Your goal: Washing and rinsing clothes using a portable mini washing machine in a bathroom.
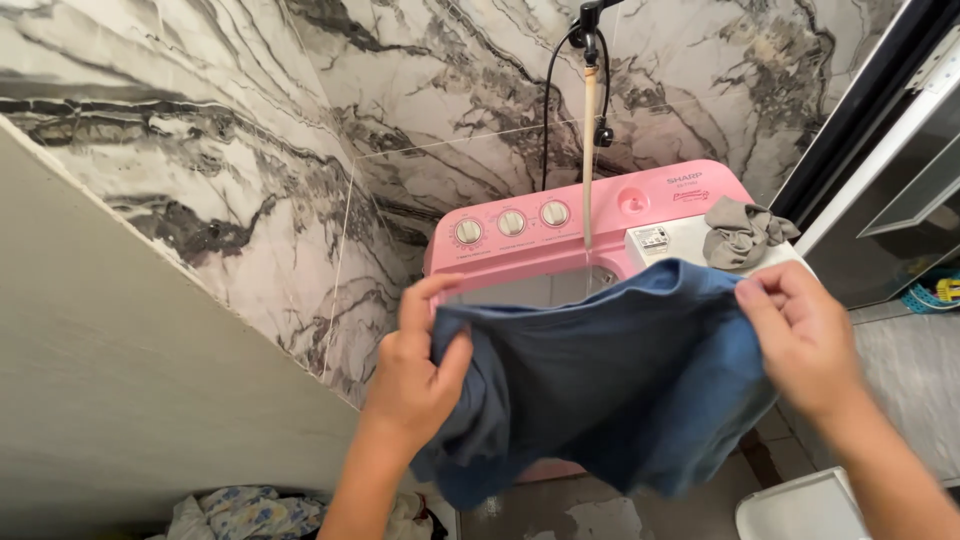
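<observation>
Frame centre: left hand (412, 372) and right hand (800, 335) each pinch a blue garment (610, 380), stretched between them before a pink washing machine (590, 225).

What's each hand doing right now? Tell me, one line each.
Left hand: closed, gripping one edge of the blue garment.
Right hand: closed, pinching the garment's other edge, holding it spread in front of the pink washing machine.

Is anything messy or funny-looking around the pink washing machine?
Yes. A crumpled grey cloth lies bunched on the lid of the pink washing machine, not inside. A thin stream of water runs from a hose above into the open tub. Both hands hold the blue garment.
</observation>
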